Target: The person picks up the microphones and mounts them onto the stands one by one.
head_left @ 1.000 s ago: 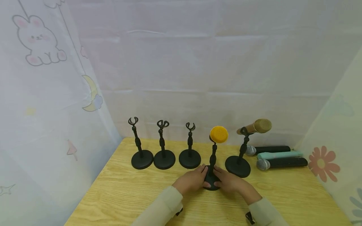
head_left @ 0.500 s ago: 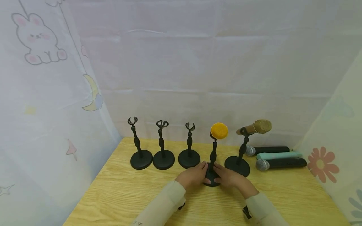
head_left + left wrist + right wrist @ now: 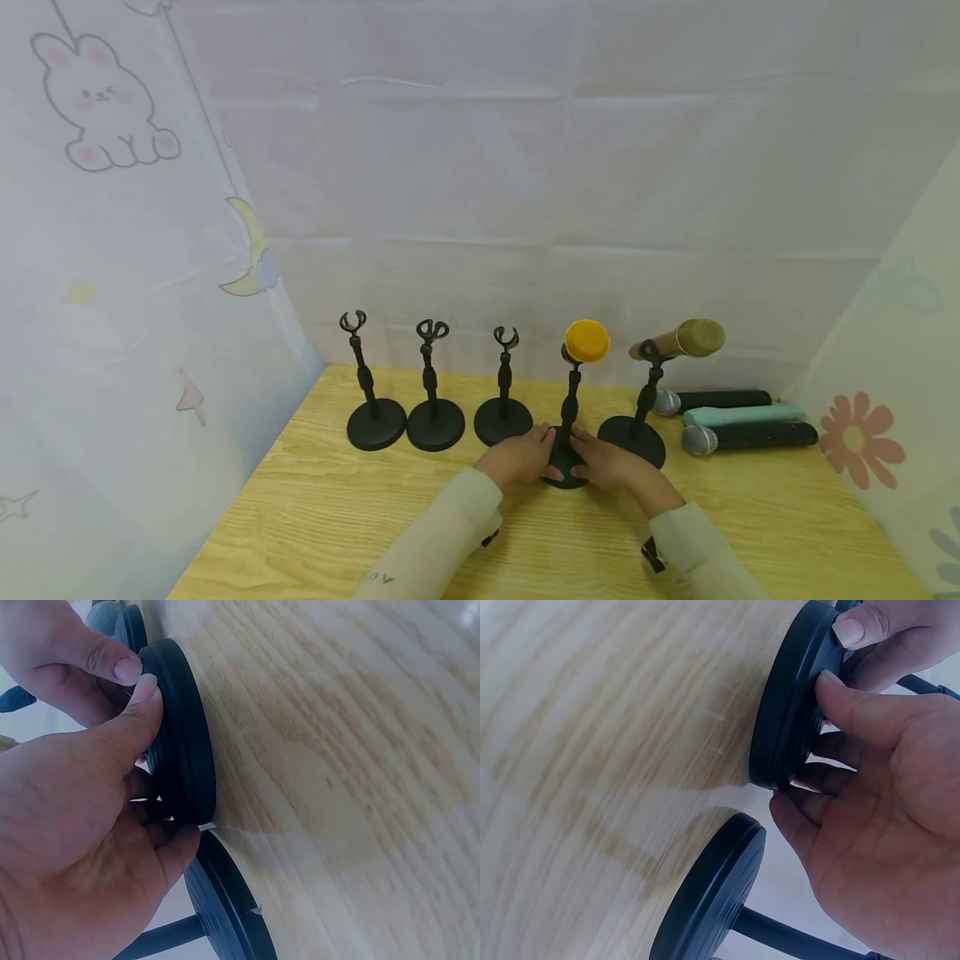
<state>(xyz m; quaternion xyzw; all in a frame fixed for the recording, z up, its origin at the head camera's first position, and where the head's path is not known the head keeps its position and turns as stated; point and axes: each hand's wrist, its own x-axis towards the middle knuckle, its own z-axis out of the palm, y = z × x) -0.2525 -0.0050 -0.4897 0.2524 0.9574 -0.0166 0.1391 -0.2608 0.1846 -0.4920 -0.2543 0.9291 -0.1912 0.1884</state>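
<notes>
- Left sleeve, near edge of the scene: small dark marks, perhaps lettering, too small to read.
- Elsewhere: no readable text, brand, label or number.

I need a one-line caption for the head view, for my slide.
Left hand and right hand grip the base under a yellow mic, between three bare stands and a gold mic.

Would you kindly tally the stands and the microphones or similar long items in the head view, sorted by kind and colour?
Black stands: 5
Yellow-headed microphone: 1
Gold microphone: 1
Black microphones with silver heads: 2
Teal long item: 1
Total: 10
</notes>
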